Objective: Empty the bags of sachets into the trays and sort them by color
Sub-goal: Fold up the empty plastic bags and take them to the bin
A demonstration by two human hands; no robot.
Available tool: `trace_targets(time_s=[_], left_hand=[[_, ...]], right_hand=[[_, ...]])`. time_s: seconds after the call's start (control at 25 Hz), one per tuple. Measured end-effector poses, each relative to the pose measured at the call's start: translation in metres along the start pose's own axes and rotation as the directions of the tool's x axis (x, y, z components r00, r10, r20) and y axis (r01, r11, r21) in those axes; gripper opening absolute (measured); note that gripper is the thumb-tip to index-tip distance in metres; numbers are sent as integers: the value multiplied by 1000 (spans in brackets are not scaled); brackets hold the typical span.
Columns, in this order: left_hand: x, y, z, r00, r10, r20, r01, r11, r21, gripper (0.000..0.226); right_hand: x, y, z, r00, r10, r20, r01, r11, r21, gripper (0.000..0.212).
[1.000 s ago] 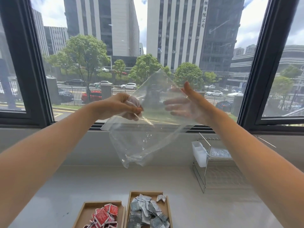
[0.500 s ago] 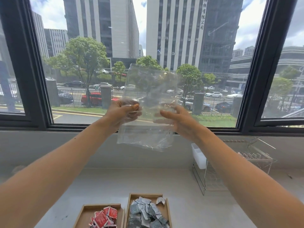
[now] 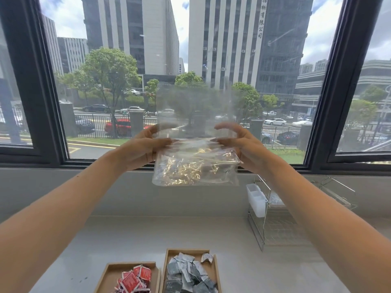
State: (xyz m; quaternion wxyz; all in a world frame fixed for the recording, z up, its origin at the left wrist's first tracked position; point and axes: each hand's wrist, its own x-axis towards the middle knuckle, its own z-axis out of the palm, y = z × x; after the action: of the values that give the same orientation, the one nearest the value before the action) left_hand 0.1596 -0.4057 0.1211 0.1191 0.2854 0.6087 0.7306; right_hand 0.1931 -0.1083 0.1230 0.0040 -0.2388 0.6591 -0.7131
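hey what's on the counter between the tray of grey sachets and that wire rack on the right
Nothing: in the head view the counter is bare between the grey sachet tray and the wire rack.

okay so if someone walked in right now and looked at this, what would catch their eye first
Most likely the clear plastic bag, held up in front of the window by the left hand and right hand, one on each side. Below, at the bottom edge, two wooden trays sit side by side: red sachets in the left one, grey sachets in the right.
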Motion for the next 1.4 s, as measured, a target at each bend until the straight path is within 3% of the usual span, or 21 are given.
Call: trace_targets(time_s=[0.08,0.12,0.2,0.28,0.36,0.48,0.56,0.64,0.72,0.8,0.92,1.0,1.08,1.28,1.4], left_hand=[[-1,2,0,999,34,14,-34,999,29,32],[-3,5,2,999,40,1,-40,996,73,27],[-6,10,9,999,41,-16,-37,985,169,45],[-9,13,14,999,36,-7,-34,977,210,49],[-13,17,17,1000,2,-13,0,988,155,39],[-17,16,19,999,-48,-24,49,998,45,21],[-17,8,17,999,-18,-30,24,976,216,20],[-19,-3,18,1000,26,-18,-16,907,421,39],[-22,-12,25,995,98,-26,-77,898,432,41],[-24,-16,31,981,177,-84,-130,907,400,27],[-26,-22,33,956,254,-146,-151,856,494,17],[-28,-26,32,948,263,-180,-130,834,536,20],[-31,-29,35,942,271,-197,-117,816,566,24],[-45,-50,34,942,279,-184,-121,797,592,32],[-57,-73,30,967,208,-148,-92,823,561,37]], right_hand=[[-1,-4,-2,997,25,-70,-21,999,47,27],[-1,-5,-3,996,15,-88,-15,1000,7,37],[-2,-10,-2,995,-41,-95,25,985,-168,55],[-5,-13,0,990,-89,-109,55,957,-283,56],[-6,-14,3,989,-121,-84,88,943,-320,61],[-7,-14,6,970,-229,-78,182,902,-393,44],[-6,-15,11,944,-324,-66,253,836,-487,39],[-6,-13,15,925,-377,-48,293,788,-542,40],[-11,-15,19,943,-322,-86,242,838,-490,43],[-20,-18,19,982,-156,-104,123,954,-272,39],[-37,-16,22,999,-3,-35,2,999,-33,33],[-47,-10,25,999,18,-34,-21,995,-95,40],[-55,0,35,999,-18,-45,6,970,-243,65],[-71,33,61,978,-111,-176,0,844,-536,99],[-84,61,68,973,-145,-181,16,821,-571,90]])
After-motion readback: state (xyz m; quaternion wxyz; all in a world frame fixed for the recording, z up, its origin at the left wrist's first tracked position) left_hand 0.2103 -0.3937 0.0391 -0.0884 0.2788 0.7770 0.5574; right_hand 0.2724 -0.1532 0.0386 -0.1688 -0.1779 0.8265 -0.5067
